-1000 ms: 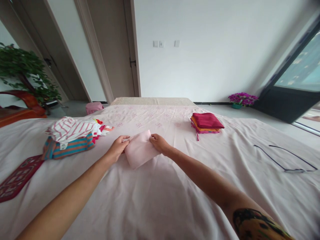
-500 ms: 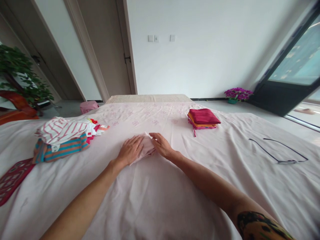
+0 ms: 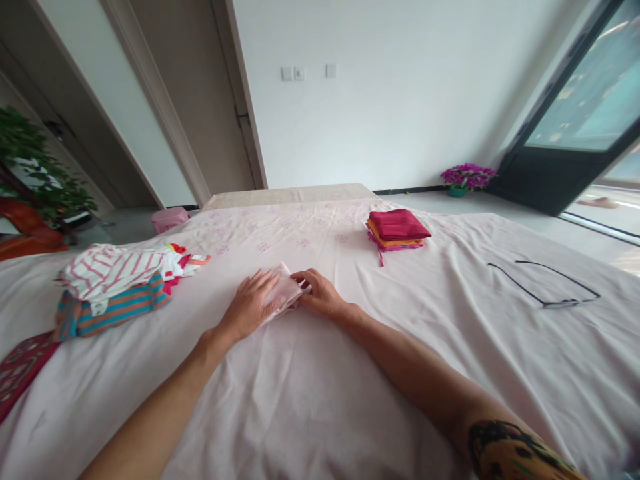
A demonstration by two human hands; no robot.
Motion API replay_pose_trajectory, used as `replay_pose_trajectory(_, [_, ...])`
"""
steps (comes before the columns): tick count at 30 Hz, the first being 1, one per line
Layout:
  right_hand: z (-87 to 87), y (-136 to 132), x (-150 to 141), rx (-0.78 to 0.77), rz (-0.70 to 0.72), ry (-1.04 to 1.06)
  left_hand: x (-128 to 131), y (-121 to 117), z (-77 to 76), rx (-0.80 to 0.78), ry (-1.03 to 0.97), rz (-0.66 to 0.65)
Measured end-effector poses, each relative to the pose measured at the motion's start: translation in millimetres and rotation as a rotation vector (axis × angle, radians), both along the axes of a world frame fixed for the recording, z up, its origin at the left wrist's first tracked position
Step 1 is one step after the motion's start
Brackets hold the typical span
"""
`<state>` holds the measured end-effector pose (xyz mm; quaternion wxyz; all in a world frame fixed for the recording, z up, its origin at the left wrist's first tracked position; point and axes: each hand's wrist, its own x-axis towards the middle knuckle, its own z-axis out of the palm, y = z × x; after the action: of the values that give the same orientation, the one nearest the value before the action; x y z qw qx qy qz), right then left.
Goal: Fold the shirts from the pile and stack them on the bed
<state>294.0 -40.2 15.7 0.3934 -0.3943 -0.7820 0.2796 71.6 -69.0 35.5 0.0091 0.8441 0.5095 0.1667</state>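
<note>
A small folded pale pink cloth [image 3: 286, 288] lies on the bed in front of me. My left hand [image 3: 253, 303] rests flat on its left part, fingers stretched out and pointing away from me. At the cloth's right edge, my right hand [image 3: 320, 293] has its fingers bent and its thumb close to them, closed on that edge. Part of the cloth is covered by both hands. Beyond my right hand stands a stack of folded cloths [image 3: 400, 227], dark red on top with orange and pink below.
To the left lies a loose pile of clothes [image 3: 113, 273], striped and white, beside a dark red patterned mat [image 3: 25, 373]. Black-framed glasses [image 3: 555, 303] rest on the right of the wrinkled pale pink bedsheet [image 3: 320, 393]. A pink stool [image 3: 170, 219] stands past the far left edge.
My right fingers have bent inward and taken the cloth's right edge. The left hand still lies on the cloth. The whole view has shifted slightly.
</note>
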Motion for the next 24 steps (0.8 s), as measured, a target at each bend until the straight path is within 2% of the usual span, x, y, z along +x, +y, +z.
replay_pose_trajectory(3, [-2.7, 1, -4, -0.012, -0.001, 0.052, 16, -15, 6.0, 0.101, -0.002, -0.043])
replay_pose_trajectory(5, [-3.8, 2, -5, -0.003, -0.003, 0.073, 25, -19, 5.8, 0.114, -0.044, -0.008])
replay_pose_trajectory(10, [-3.9, -3, -2, -0.012, 0.047, 0.048, 28, -11, 2.3, 0.057, -0.121, 0.101])
replay_pose_trajectory(12, [-2.2, -8, -1, 0.032, 0.059, -0.009, 26, -8, 2.7, 0.039, -0.141, 0.121])
replay_pose_trajectory(16, [4.3, -18, -6, 0.163, -0.052, -0.154, 23, -7, 4.9, 0.018, -0.185, 0.185])
replay_pose_trajectory(19, [8.1, -22, -12, 0.192, -0.123, -0.223, 24, -8, 5.6, 0.014, -0.190, 0.223])
replay_pose_trajectory(21, [8.6, -22, -14, 0.178, -0.137, -0.238, 26, -9, 5.9, 0.018, -0.189, 0.215])
replay_pose_trajectory(24, [7.4, -19, -15, 0.139, -0.136, -0.229, 30, -12, 7.2, 0.049, -0.176, 0.122])
